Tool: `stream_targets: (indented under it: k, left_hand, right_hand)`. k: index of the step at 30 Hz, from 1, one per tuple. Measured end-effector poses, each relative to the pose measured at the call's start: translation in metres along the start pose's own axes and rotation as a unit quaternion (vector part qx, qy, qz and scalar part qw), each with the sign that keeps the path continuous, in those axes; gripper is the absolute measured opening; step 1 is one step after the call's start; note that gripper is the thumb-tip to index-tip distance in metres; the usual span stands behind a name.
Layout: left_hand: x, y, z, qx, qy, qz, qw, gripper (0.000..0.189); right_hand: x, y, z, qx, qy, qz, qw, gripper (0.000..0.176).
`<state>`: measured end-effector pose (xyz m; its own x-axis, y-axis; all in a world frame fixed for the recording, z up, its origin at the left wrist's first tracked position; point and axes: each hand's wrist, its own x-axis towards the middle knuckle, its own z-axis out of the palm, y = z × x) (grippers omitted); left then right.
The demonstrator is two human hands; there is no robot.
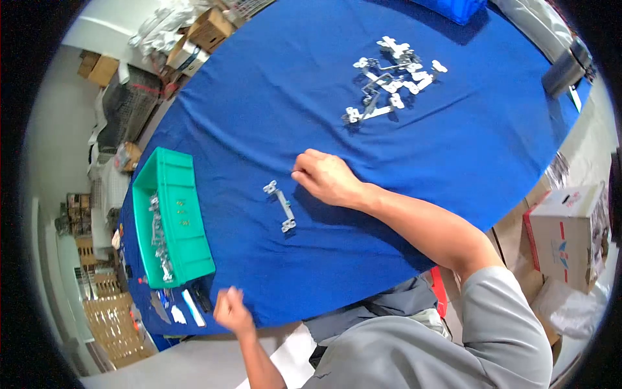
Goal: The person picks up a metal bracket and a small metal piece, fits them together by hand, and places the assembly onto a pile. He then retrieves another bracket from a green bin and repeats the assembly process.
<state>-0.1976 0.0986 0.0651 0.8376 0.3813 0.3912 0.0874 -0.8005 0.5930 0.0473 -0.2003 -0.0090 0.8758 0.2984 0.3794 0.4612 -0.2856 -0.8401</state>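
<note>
On the blue cloth lies a single metal bracket (282,206), a narrow bar with wider lobed ends. My right hand (327,178) is just right of it, apart from it, over the cloth, with its fingers curled inward. Whatever its fingertips may hold is hidden. My left hand (234,312) is at the near edge of the table, to the right of the green bin's lower end. Its fingers look closed and slightly blurred, and I cannot make out anything in them. The green plastic bin (184,214) at the left has several similar metal parts (159,240) inside.
A pile of metal brackets (392,81) lies toward the far side. A blue container (453,8) stands at the back, and a dark bottle (567,68) at the right edge. Small tools (193,307) lie below the bin. A cardboard box (567,236) is at the right.
</note>
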Motion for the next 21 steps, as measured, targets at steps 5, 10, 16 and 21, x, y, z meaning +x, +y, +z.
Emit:
stream_targets:
  k: [5, 10, 16, 21]
  left_hand:
    - [0.084, 0.038, 0.111, 0.014, -0.08, 0.13, 0.988, 0.035]
    - [0.101, 0.051, 0.18, 0.065, -0.127, 0.174, 0.974, 0.038]
    - [0.103, 0.073, 0.207, -0.18, -0.15, 0.031, 0.972, 0.015]
    - [0.103, 0.073, 0.22, -0.349, -0.144, 0.038, 0.925, 0.015]
  right_hand:
    - [0.001, 0.001, -0.002, 0.011, 0.003, -0.007, 1.0, 0.02]
    - [0.001, 0.001, -0.001, 0.013, 0.007, -0.004, 1.0, 0.02]
    - [0.002, -0.002, -0.004, 0.009, -0.001, -0.005, 1.0, 0.019]
    - [0.005, -0.005, -0.004, 0.043, 0.008, -0.007, 0.999, 0.016]
